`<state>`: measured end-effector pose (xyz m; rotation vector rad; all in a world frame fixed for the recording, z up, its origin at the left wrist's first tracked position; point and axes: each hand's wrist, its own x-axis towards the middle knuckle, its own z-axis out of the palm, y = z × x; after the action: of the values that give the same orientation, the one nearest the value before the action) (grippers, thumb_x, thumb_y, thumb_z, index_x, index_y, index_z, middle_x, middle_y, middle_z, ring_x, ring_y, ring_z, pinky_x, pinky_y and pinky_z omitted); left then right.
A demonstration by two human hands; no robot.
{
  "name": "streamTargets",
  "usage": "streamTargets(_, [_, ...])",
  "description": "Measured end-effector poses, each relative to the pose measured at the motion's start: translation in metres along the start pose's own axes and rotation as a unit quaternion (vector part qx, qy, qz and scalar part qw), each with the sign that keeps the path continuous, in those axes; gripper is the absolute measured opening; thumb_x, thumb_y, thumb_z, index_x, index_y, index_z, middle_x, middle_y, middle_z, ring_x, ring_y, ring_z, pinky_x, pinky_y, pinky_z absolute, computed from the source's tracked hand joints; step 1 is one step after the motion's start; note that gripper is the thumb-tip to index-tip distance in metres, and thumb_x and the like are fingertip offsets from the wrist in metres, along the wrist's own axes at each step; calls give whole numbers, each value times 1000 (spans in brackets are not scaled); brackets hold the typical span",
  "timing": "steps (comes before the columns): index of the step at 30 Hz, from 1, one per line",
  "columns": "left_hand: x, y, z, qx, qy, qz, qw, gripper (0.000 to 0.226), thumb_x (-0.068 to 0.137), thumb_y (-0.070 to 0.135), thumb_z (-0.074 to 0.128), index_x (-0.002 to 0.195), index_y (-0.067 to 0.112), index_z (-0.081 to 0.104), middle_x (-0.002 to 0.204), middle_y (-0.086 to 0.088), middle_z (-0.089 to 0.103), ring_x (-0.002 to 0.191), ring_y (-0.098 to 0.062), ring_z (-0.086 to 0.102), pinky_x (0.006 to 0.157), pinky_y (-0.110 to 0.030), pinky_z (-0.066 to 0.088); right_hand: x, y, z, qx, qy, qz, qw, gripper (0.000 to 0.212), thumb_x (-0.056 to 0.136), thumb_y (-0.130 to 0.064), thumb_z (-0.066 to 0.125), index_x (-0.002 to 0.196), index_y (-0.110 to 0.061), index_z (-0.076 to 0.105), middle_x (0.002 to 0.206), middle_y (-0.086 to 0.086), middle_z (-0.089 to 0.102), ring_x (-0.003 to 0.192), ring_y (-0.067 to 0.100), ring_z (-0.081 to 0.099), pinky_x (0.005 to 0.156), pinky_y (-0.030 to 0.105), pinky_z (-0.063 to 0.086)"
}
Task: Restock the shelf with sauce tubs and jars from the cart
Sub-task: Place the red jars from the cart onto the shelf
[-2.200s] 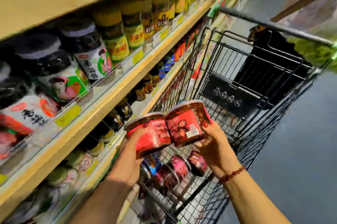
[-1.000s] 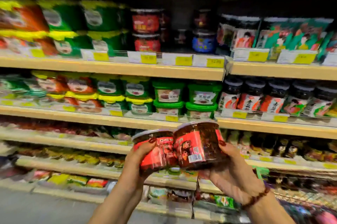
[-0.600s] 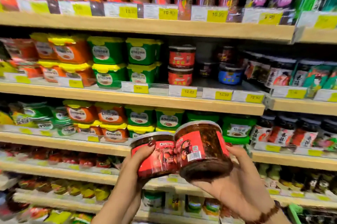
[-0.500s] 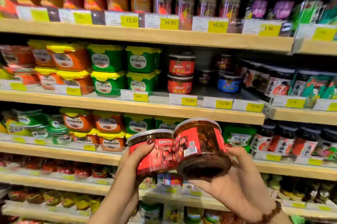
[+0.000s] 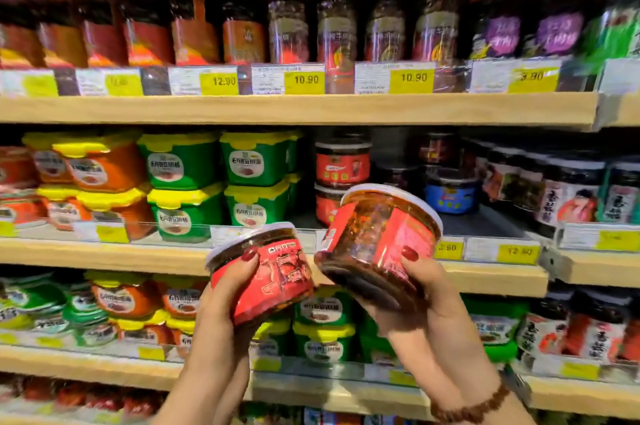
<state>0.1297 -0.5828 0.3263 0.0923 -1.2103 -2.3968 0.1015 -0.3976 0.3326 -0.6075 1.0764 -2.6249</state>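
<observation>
Wooden shelves packed with jars and tubs, green tubs left of 2 stacked red tubs on the middle level. Low in front, gripped by the left hand with fingers curled round the red label: left tub, tilted, lid leaning left. Just beside and higher, gripped from below by the right hand, fingers wrapped round the base: right tub, tilted right, before the stacked pair.

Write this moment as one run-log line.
left hand: grips left tub | right hand: grips right tub, tilted | shelf: stacked red tubs behind | status: neither shelved
</observation>
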Motion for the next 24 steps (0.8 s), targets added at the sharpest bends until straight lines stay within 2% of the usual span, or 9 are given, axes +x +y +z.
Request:
streamTargets(1, [3, 1, -2, 7, 1, 1, 1000, 47, 63, 34, 67, 105, 13, 65, 87, -9, 69, 82, -21, 64, 69, -34, 54, 10, -3, 2, -38, 27, -34, 998, 106, 34, -34, 94, 128, -3, 56, 124, 21, 63, 117, 35, 60, 99, 44, 49])
streamTargets(2, [0, 1, -5, 19, -2, 12, 1000, 42, 66, 31, 64, 105, 15, 65, 93, -10, 69, 86, -24, 64, 72, -37, 52, 19, -6, 5, -69, 56, -68, 994, 110, 33, -34, 94, 130, -6, 51, 123, 18, 64, 114, 31, 62, 93, 39, 54])
streamTargets(5, [15, 8, -10, 33, 0, 43, 999, 39, 67, 32, 63, 104, 17, 67, 92, -7, 71, 81, -20, 67, 64, -29, 56, 44, -17, 12, -215, 145, -163, 952, 94, 36, -28, 88, 120, -20, 47, 112, 4, 67, 94, 9, 68, 72, 24, 56])
streamTargets(9, [28, 21, -7, 16, 0, 49, 999, 20, 65, 32, 62, 79, 20, 70, 74, 2, 72, 69, -13, 66, 64, -29, 52, 72, -22, 19, -390, 200, -218, 872, 95, 46, -20, 94, 122, -23, 38, 112, -7, 58, 96, 4, 63, 82, 26, 54])
streamTargets(12, [40, 29, -6, -9, -15, 40, 999, 25, 65, 31, 62, 87, 19, 67, 73, 1, 72, 63, -12, 67, 54, -23, 56, 89, -11, 19, -454, 211, -233, 833, 96, 48, -19, 94, 118, -27, 30, 107, -18, 49, 92, -6, 55, 72, 12, 48])
streamTargets(14, [46, 34, -5, -21, -31, 37, 999, 28, 66, 31, 62, 90, 19, 67, 76, -2, 73, 64, -13, 69, 54, -25, 58, 99, 0, 15, -492, 233, -228, 807, 100, 42, -33, 94, 117, -33, 27, 109, -15, 49, 97, 0, 56, 77, 17, 49])
streamTargets(17, [54, 36, -7, -16, -35, 54, 998, 26, 66, 31, 62, 89, 20, 68, 79, -1, 73, 67, -12, 69, 59, -26, 58, 110, 19, 11, -544, 274, -209, 765, 104, 33, -54, 82, 118, -37, 26, 118, -6, 48, 111, 16, 53, 92, 40, 51])
streamTargets(20, [61, 37, -11, -17, -39, 58, 997, 22, 65, 31, 64, 83, 21, 72, 86, -2, 73, 74, -14, 69, 72, -30, 57, 119, 32, 11, -585, 304, -199, 725, 111, 39, -52, 85, 130, -23, 28, 123, -1, 46, 119, 21, 47, 96, 45, 47])
streamTargets(24, [68, 38, -16, -22, -42, 42, 998, 32, 67, 28, 68, 98, 20, 70, 98, -8, 73, 87, -21, 69, 82, -41, 55, 125, 37, 10, -620, 327, -181, 690, 114, 44, -56, 84, 135, -18, 26, 130, 3, 46, 124, 23, 45, 99, 45, 44])
